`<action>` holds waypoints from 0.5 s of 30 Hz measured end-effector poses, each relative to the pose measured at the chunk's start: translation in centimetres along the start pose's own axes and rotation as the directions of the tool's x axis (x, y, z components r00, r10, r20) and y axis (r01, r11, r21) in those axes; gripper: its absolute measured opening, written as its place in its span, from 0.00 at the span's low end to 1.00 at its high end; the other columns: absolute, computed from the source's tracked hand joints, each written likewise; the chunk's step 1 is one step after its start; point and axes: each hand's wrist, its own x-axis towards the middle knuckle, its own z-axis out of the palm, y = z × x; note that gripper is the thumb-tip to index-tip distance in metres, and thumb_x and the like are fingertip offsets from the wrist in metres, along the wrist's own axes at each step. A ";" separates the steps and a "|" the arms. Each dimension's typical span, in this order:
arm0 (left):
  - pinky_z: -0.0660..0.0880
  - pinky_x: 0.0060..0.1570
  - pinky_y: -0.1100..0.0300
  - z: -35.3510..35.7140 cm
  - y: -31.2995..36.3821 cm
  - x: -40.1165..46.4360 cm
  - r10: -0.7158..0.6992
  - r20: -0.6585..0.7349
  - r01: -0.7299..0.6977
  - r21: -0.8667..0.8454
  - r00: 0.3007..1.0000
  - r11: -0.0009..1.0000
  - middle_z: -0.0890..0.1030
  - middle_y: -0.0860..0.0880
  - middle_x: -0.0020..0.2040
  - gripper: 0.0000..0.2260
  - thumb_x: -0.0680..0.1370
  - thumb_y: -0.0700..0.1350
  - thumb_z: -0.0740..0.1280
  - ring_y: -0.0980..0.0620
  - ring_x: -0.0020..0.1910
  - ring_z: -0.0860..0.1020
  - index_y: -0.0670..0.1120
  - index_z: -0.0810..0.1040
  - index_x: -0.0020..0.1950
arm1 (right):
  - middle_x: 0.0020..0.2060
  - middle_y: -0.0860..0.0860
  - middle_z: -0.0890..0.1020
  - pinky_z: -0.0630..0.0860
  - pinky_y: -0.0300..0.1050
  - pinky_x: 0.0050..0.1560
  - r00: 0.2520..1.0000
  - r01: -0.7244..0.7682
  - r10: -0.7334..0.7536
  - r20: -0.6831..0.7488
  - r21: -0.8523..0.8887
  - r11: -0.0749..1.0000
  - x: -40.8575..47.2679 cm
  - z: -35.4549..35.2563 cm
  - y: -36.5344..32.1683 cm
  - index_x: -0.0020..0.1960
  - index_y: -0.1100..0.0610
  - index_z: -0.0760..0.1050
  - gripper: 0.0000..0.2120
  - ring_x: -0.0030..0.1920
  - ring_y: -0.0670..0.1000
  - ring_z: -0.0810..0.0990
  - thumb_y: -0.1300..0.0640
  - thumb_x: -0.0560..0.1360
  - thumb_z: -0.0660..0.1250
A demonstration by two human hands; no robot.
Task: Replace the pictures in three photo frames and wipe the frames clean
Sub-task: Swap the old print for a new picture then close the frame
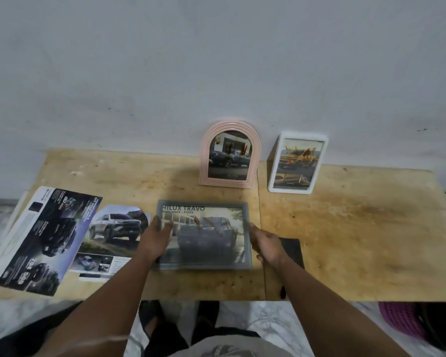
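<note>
A grey rectangular photo frame [206, 265] with a truck picture lies flat on the wooden table [358, 240] in front of me. My left hand [153, 239] grips its left edge, thumb on the glass. My right hand [264, 244] holds its right edge with curled fingers. A pink arched frame [229, 127] and a white rectangular frame [298, 190] stand against the wall at the back, each with a truck picture. A dark cloth [292, 251] lies under my right wrist, partly hidden.
Two printed car pictures lie at the left: a cut-out SUV print [111, 233] and a long brochure sheet [39, 240] hanging over the table's left edge. A purple basket [399, 320] sits on the floor at the right. My legs are below the table's front edge.
</note>
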 end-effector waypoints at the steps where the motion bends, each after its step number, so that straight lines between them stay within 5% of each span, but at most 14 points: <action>1: 0.71 0.70 0.45 -0.2 0.2 0.1 0.019 -0.003 -0.019 0.012 1.000 1.000 0.72 0.40 0.75 0.23 0.85 0.55 0.62 0.38 0.71 0.74 0.47 0.66 0.78 | 0.34 0.49 0.71 0.66 0.43 0.34 0.999 0.031 -0.031 0.017 0.000 1.000 0.2 -0.2 -0.2 0.44 0.51 0.76 0.16 0.35 0.48 0.69 0.39 0.78 0.69; 3: 0.74 0.64 0.46 -0.4 0.4 0.4 0.073 0.019 -0.075 0.084 0.997 0.994 0.76 0.40 0.71 0.19 0.84 0.54 0.63 0.38 0.66 0.77 0.49 0.68 0.73 | 0.40 0.46 0.80 0.77 0.42 0.41 0.995 0.100 -0.098 0.019 -0.084 0.991 0.5 -0.4 -0.3 0.52 0.53 0.82 0.07 0.41 0.47 0.78 0.50 0.79 0.71; 6: 0.75 0.59 0.48 -0.3 0.5 0.6 0.108 0.059 -0.118 0.191 0.992 0.975 0.80 0.43 0.67 0.21 0.83 0.55 0.64 0.40 0.61 0.80 0.52 0.66 0.75 | 0.58 0.51 0.85 0.79 0.50 0.65 0.983 0.151 -0.166 -0.082 -0.165 0.975 1.2 -1.0 -0.2 0.63 0.56 0.81 0.15 0.57 0.51 0.83 0.54 0.78 0.73; 9: 0.71 0.52 0.55 0.2 1.5 -1.0 0.155 0.076 -0.170 0.250 0.985 0.953 0.81 0.49 0.60 0.14 0.84 0.49 0.66 0.46 0.55 0.79 0.51 0.71 0.69 | 0.59 0.51 0.84 0.79 0.46 0.59 0.949 0.126 -0.210 -0.233 -0.332 0.935 0.5 -2.5 -0.4 0.65 0.52 0.80 0.15 0.52 0.49 0.81 0.54 0.80 0.67; 12: 0.75 0.52 0.54 0.3 1.0 -1.7 0.188 0.118 -0.213 0.261 0.975 0.941 0.79 0.54 0.58 0.11 0.82 0.47 0.68 0.49 0.55 0.79 0.57 0.70 0.62 | 0.61 0.53 0.79 0.77 0.57 0.61 0.908 -0.083 -0.146 -0.393 -0.509 0.857 0.2 -4.8 0.8 0.68 0.47 0.74 0.20 0.58 0.56 0.78 0.49 0.77 0.66; 15: 0.78 0.57 0.51 -0.2 0.0 -2.1 0.186 0.156 -0.223 0.278 0.970 0.934 0.81 0.48 0.65 0.22 0.80 0.46 0.70 0.46 0.58 0.81 0.54 0.70 0.73 | 0.66 0.56 0.71 0.72 0.64 0.65 0.919 -0.270 0.059 -0.391 -0.509 0.817 0.4 -6.4 3.0 0.73 0.47 0.67 0.30 0.65 0.62 0.72 0.44 0.74 0.71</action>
